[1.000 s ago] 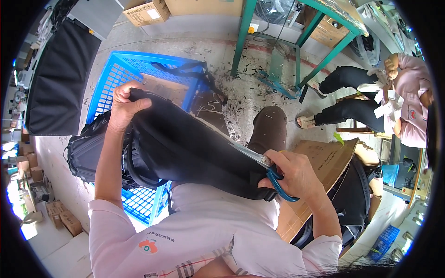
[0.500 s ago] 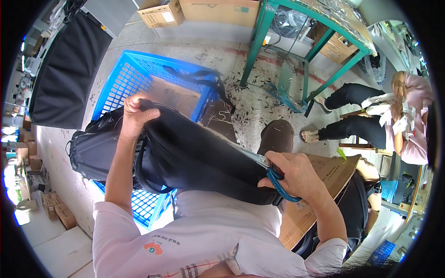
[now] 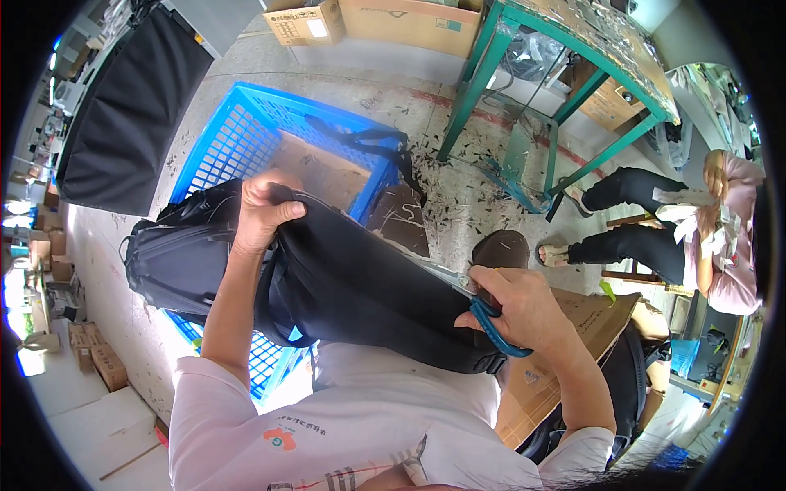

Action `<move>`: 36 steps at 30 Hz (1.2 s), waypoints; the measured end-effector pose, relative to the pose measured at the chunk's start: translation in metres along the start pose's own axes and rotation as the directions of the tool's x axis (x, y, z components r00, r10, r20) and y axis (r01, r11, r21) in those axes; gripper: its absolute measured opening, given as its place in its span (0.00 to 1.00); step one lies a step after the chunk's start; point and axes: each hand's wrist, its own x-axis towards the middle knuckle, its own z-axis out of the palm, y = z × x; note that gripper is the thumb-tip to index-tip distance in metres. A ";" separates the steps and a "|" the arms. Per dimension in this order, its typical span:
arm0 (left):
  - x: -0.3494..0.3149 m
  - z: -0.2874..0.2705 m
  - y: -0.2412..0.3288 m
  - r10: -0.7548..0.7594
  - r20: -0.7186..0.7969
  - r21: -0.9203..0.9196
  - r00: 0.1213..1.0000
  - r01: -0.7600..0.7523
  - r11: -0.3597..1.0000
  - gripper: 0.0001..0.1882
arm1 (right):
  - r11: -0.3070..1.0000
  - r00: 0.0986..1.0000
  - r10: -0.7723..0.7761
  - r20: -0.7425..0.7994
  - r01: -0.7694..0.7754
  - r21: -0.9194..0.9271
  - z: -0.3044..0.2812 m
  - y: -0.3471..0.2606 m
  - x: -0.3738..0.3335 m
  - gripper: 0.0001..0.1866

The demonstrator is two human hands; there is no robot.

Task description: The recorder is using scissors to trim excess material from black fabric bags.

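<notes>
A black backpack [image 3: 368, 282] lies across my lap, its main part stretching to the left over a blue crate. My left hand [image 3: 268, 211] pinches the far upper edge of its black fabric and holds it up. In my right hand [image 3: 516, 307] is a pair of scissors [image 3: 493, 327] with blue handles. Their metal blades point left along the fabric's far edge, close against it. Whether a thread lies between the blades is too small to tell.
The blue plastic crate [image 3: 237, 131] has cardboard and a dark strap in it. Dark scraps litter the floor before me. A cardboard box [image 3: 540, 385] stands at my right, a green-framed table [image 3: 483, 49] ahead. Another person [image 3: 725, 229] sits at the far right, holding pale strips.
My left hand and the held fabric edge have shifted slightly right in the picture. The surroundings have shifted too, as my view turns a little. The scissors stay by the edge.
</notes>
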 end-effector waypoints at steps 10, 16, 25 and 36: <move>-0.001 0.007 0.007 0.025 0.049 -0.053 0.999 -0.022 0.998 0.12 | 0.996 0.997 -0.078 -0.013 0.078 -0.041 0.007 -0.004 0.016 0.27; 0.000 0.004 -0.002 0.027 0.068 -0.088 0.997 -0.021 0.996 0.13 | 0.991 0.997 -0.067 -0.048 0.061 -0.117 0.008 -0.009 0.021 0.28; 0.000 0.007 -0.006 -0.010 0.074 -0.145 0.997 0.021 0.989 0.12 | 0.992 0.991 -0.119 -0.056 0.116 -0.059 0.013 -0.007 0.031 0.27; -0.001 0.011 -0.009 0.003 0.080 -0.169 0.997 0.011 0.986 0.12 | 0.987 0.988 -0.123 -0.091 0.112 -0.116 0.016 -0.010 0.039 0.28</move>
